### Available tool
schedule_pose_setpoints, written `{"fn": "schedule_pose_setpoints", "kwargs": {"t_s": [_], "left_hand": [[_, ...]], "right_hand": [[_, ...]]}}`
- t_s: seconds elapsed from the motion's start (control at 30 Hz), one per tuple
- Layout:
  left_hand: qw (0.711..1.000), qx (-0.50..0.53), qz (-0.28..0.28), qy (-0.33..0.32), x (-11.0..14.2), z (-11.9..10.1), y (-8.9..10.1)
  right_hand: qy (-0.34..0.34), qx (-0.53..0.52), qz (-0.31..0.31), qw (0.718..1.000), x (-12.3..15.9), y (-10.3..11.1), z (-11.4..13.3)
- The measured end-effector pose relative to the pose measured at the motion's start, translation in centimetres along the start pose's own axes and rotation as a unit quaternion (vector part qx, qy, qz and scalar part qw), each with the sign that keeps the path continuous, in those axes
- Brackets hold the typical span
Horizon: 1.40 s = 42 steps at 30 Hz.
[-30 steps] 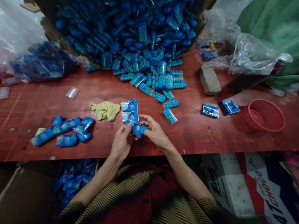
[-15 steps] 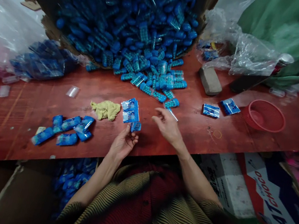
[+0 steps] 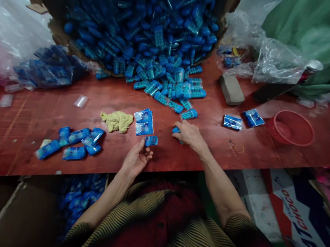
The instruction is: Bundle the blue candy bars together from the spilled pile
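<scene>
Near the front of the red table, my left hand point(image 3: 139, 155) pinches a small blue printed sleeve point(image 3: 151, 140) between thumb and fingers. Just beyond it lies a stack of flat blue printed sleeves point(image 3: 144, 122), beside a crumpled yellow cloth point(image 3: 117, 121). My right hand point(image 3: 190, 136) is closed over a blue bottle point(image 3: 177, 130), mostly hidden under the fingers. Several blue bottles of small beads point(image 3: 172, 93) spill toward my hands from a big heap point(image 3: 149, 25). To the left, several sleeved blue packs point(image 3: 78, 135) lie in a loose group.
A grey block point(image 3: 231, 90), two blue sleeve stacks point(image 3: 233, 122) and a red plastic basket point(image 3: 292, 127) stand on the right. Blue packs in a clear bag point(image 3: 50, 67) lie at left. A torn cardboard box point(image 3: 55, 33) surrounds the heap. Below the table edge sits a printed carton point(image 3: 295, 211).
My right hand, open half a second ago, has closed on a blue bottle on the table. The sleeve in my left hand has turned slightly and shifted right.
</scene>
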<state>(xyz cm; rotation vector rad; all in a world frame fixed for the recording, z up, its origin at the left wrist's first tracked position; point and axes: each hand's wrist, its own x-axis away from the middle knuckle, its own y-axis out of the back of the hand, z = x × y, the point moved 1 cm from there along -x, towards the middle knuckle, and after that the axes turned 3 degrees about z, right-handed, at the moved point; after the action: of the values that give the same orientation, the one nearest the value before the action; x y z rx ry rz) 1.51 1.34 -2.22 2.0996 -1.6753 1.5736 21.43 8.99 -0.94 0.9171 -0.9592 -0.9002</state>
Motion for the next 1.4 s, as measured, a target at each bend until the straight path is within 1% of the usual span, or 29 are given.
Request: {"fn": "schedule_pose_setpoints", "kwargs": {"t_s": [0.07,0.13,0.23,0.27,0.33,0.4,0.43,0.47,0.5,0.57,0.63,0.7,0.73,0.8,0.93,1.03,1.07,1.1,1.13,1.23,1.3,1.4], "left_hand": [[1.0,0.005,0.002,-0.004,0.1,0.0,0.0],[1.0,0.017,0.014,-0.012,0.1,0.0,0.0],[0.998,0.031,0.041,-0.03,0.1,-0.1,0.1],[0.998,0.034,0.047,-0.034,0.1,-0.1,0.1],[0.997,0.039,0.054,-0.038,0.0,-0.1,0.1],[0.997,0.036,0.059,-0.046,0.0,0.0,0.1],[0.996,0.032,0.063,-0.056,0.0,0.0,0.1],[0.995,0.027,0.068,-0.069,-0.1,0.1,0.1],[0.994,0.022,0.071,-0.084,-0.1,0.1,0.1],[0.99,0.009,0.076,-0.115,-0.2,0.3,0.1],[0.987,-0.008,0.075,-0.145,-0.2,0.4,0.0],[0.982,-0.026,0.068,-0.175,-0.1,0.3,0.1],[0.98,-0.035,0.063,-0.187,-0.1,0.3,0.1],[0.975,-0.051,0.052,-0.209,0.0,0.1,0.0],[0.969,-0.076,0.035,-0.232,0.3,0.1,-0.3],[0.969,-0.095,0.037,-0.226,0.6,0.4,-0.7],[0.969,-0.104,0.042,-0.22,0.6,0.5,-0.8],[0.97,-0.114,0.048,-0.211,0.7,0.6,-0.9],[0.97,-0.123,0.052,-0.202,0.7,0.6,-1.0],[0.974,-0.135,0.052,-0.176,0.7,0.6,-1.0],[0.976,-0.133,0.05,-0.164,0.7,0.6,-0.9],[0.977,-0.122,0.045,-0.169,0.6,0.7,-0.7]], "right_hand": [[0.011,-0.055,0.006,0.998,0.0,0.2,-0.3],[-0.006,-0.135,-0.013,0.991,0.0,0.3,-0.5],[-0.055,-0.258,-0.052,0.963,0.4,0.1,-0.6],[-0.071,-0.277,-0.072,0.956,0.7,-0.1,-0.5],[-0.098,-0.273,-0.136,0.947,1.6,-0.2,0.0],[-0.099,-0.271,-0.199,0.936,2.6,-0.1,1.0],[-0.088,-0.298,-0.21,0.927,3.1,-0.1,1.7],[-0.068,-0.349,-0.197,0.913,3.5,-0.1,2.5],[-0.044,-0.415,-0.166,0.894,3.7,-0.2,3.3],[-0.005,-0.541,-0.087,0.837,4.0,-0.4,4.9],[0.003,-0.633,-0.024,0.774,3.9,-0.6,6.1],[-0.006,-0.688,0.011,0.726,3.9,-0.8,6.8],[-0.012,-0.704,0.023,0.71,3.9,-0.8,7.0],[-0.021,-0.72,0.035,0.693,3.9,-0.8,7.1],[-0.025,-0.729,0.019,0.684,4.1,-1.2,7.3],[-0.011,-0.743,0.022,0.669,3.9,-1.8,7.7],[-0.007,-0.744,0.018,0.668,3.8,-2.0,7.8],[-0.002,-0.738,0.006,0.675,3.7,-2.2,7.9],[0.005,-0.723,-0.011,0.69,3.5,-2.4,7.8],[0.036,-0.657,-0.045,0.752,3.0,-2.8,7.4],[0.058,-0.627,-0.027,0.776,2.7,-3.0,7.0],[0.072,-0.611,0.025,0.788,2.6,-3.1,6.5]]}}
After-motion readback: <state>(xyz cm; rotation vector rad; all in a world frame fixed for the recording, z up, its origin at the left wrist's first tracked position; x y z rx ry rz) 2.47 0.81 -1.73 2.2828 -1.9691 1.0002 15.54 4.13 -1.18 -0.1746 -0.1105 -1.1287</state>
